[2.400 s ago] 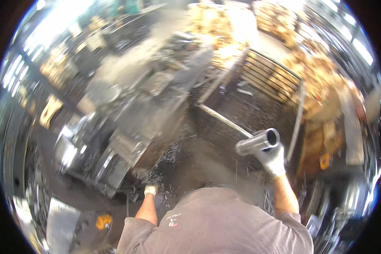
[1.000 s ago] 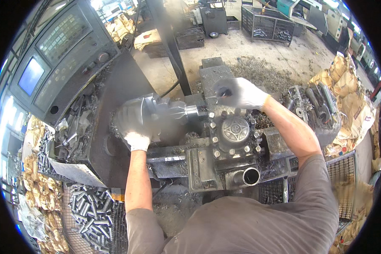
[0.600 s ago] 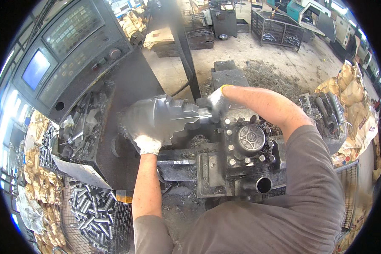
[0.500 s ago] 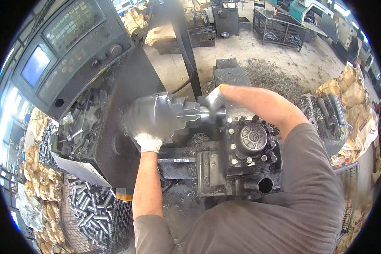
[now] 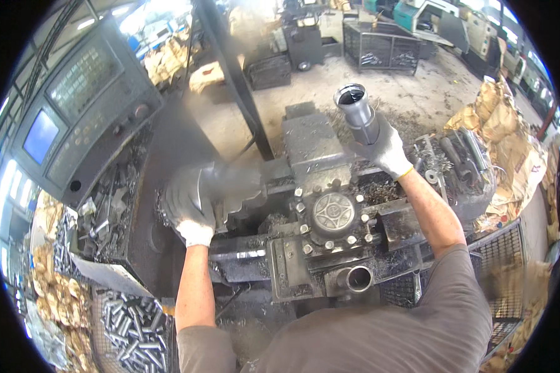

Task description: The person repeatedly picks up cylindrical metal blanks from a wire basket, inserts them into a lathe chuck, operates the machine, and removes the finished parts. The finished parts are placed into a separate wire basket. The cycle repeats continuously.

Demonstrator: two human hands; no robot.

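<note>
In my right hand (image 5: 389, 152), gloved in white and grey, is a hollow metal pipe fitting (image 5: 357, 117) with a wide, shiny collar. It is raised beyond the lathe's tool post (image 5: 333, 213), its open end up and tilted left. My fingers wrap round its lower part. My left hand (image 5: 190, 204), in a similar glove, lies with fingers stretched over the side of the lathe chuck (image 5: 239, 189). A dark blur covers part of the chuck and jaws, and I see no workpiece in them.
A control panel (image 5: 74, 118) stands at the left. Below it, a wire bin holds many short metal tubes (image 5: 134, 329). Tools and chips lie on a tray (image 5: 457, 165) at the right, beside crumpled brown paper sacks (image 5: 510, 143). A dark post (image 5: 233, 81) rises behind the chuck.
My right hand has moved from the chuck jaws to the right, now carrying the pipe fitting away from them. My left hand stays on the chuck. The whole view has shifted.
</note>
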